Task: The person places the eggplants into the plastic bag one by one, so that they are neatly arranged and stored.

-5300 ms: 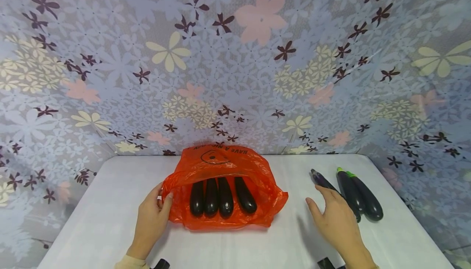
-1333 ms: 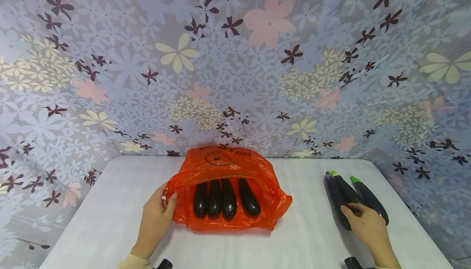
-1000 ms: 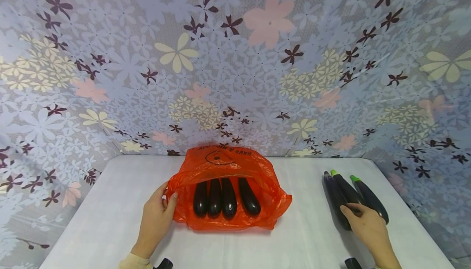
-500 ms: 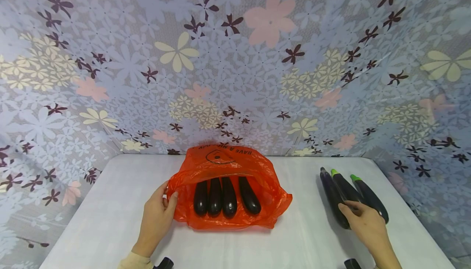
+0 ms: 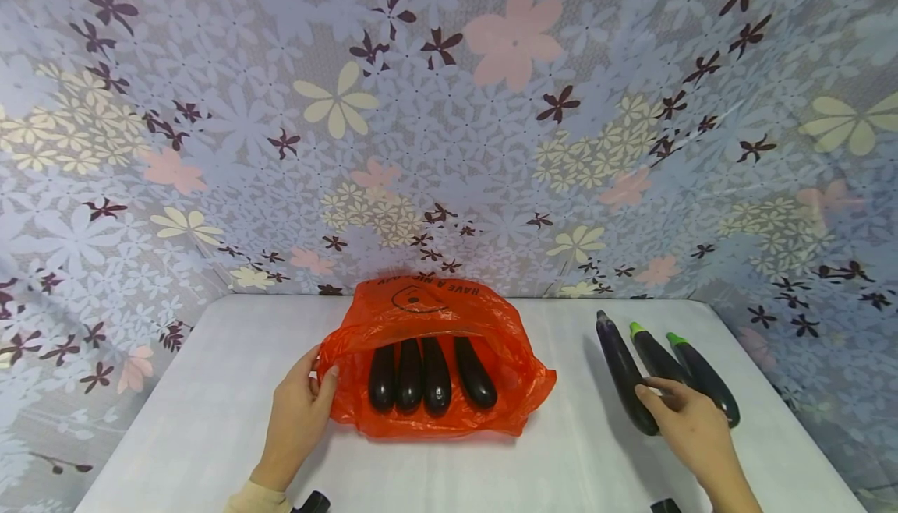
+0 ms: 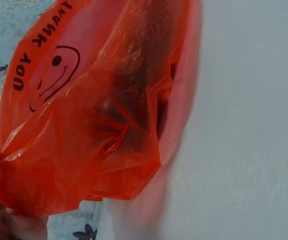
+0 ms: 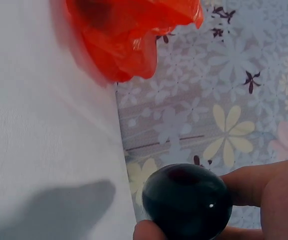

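Head view: low centre, fingers of my left hand point(image 5: 298, 419) pinch one red bag point(image 5: 428, 318) holding four eggplants point(image 5: 436, 380). Lower right, my right hand point(image 5: 694, 427) grips one dark eggplant point(image 5: 620, 365) near two green-tipped eggplants point(image 5: 707, 380) on the counter point(image 5: 561, 466).

Left wrist view: fingers pinch the bag, lower left.

Right wrist view: fingers clasp one eggplant, bottom centre.

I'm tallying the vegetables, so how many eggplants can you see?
7: four eggplants in the red bag, one eggplant in the right hand, two eggplants on the table beyond that hand. More may be hidden in the bag.
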### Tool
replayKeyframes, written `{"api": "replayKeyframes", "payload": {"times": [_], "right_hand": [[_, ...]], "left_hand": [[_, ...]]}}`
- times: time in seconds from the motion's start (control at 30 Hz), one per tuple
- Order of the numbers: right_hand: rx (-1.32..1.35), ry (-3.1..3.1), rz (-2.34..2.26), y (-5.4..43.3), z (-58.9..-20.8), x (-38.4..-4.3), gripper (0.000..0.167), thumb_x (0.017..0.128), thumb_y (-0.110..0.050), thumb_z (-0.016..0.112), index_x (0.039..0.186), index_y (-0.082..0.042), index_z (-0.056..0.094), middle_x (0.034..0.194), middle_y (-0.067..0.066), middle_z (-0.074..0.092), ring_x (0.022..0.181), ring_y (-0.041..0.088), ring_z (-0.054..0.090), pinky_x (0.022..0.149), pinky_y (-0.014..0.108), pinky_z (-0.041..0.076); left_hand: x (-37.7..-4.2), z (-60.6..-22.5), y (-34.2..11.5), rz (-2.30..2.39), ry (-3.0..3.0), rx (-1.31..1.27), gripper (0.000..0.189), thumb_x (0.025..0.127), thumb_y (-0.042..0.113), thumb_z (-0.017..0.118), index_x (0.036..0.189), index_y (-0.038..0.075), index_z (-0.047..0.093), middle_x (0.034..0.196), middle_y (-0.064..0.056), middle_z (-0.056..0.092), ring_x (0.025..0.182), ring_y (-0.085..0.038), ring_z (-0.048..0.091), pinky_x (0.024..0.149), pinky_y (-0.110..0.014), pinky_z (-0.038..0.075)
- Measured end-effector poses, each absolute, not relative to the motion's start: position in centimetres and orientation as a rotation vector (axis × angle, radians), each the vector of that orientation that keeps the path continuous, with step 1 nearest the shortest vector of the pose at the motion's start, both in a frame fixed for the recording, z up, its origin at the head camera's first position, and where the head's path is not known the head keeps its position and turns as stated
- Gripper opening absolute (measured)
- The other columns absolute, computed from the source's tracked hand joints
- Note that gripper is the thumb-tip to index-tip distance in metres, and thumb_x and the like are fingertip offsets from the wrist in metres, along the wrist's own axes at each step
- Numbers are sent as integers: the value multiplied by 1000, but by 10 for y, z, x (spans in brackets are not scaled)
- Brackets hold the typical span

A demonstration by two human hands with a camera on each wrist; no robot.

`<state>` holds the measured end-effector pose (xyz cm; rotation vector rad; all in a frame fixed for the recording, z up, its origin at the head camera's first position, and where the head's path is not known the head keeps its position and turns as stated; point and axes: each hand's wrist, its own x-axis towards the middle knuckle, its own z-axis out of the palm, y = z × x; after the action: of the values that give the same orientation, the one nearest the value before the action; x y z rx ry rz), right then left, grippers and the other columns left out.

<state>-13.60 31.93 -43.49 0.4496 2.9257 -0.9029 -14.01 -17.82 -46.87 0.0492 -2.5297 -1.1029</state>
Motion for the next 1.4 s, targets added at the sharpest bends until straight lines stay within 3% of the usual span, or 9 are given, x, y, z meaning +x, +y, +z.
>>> {"api": "replayKeyframes", "payload": {"times": [0.17, 0.53, 0.83, 1.03, 1.17, 1.4], "right_hand": [[410, 2921, -917, 314, -431, -133, 65, 99, -51, 54, 133, 4, 60, 107, 26, 70, 92, 44, 67, 73, 56, 52], [393, 2884, -1024, 299, -420, -125, 67, 97, -55, 58, 134, 0, 61, 108, 22, 72, 94, 38, 68, 67, 45, 53], [361, 2889, -1072, 287, -407, -115, 68, 96, -58, 58, 136, -4, 61, 111, 18, 72, 104, 40, 66, 72, 48, 53], [367, 2814, -1143, 278, -399, -110, 67, 95, -57, 60, 139, -6, 60, 110, 13, 72, 98, 28, 68, 67, 35, 48], [357, 2778, -1177, 273, -395, -106, 66, 95, -56, 61, 140, -7, 58, 109, 9, 73, 92, 20, 67, 67, 34, 47], [362, 2769, -1187, 264, -388, -101, 64, 94, -53, 64, 139, -8, 59, 108, 10, 72, 93, 22, 68, 68, 35, 48]], "left_hand": [[-141, -469, -179, -1100, -2527, 51, 44, 97, 14, 64, 136, -4, 55, 79, -4, 51, 61, -13, 45, 51, -23, 42], [-142, -472, -180, -1100, -2480, 24, 42, 96, 11, 65, 133, -4, 57, 78, -2, 52, 58, -9, 44, 49, -24, 40], [-142, -471, -179, -1109, -2484, 30, 41, 96, 11, 65, 133, -4, 57, 76, -1, 50, 58, -10, 43, 49, -24, 40], [-141, -471, -179, -1119, -2483, 33, 41, 96, 11, 65, 133, -4, 57, 76, -1, 50, 58, -9, 43, 49, -24, 40], [-141, -471, -179, -1124, -2486, 37, 42, 96, 12, 65, 134, -4, 57, 76, -2, 50, 58, -9, 43, 48, -24, 40], [-141, -469, -179, -1125, -2495, 43, 42, 96, 12, 65, 134, -4, 57, 75, -1, 49, 57, -10, 43, 48, -24, 40]]}}
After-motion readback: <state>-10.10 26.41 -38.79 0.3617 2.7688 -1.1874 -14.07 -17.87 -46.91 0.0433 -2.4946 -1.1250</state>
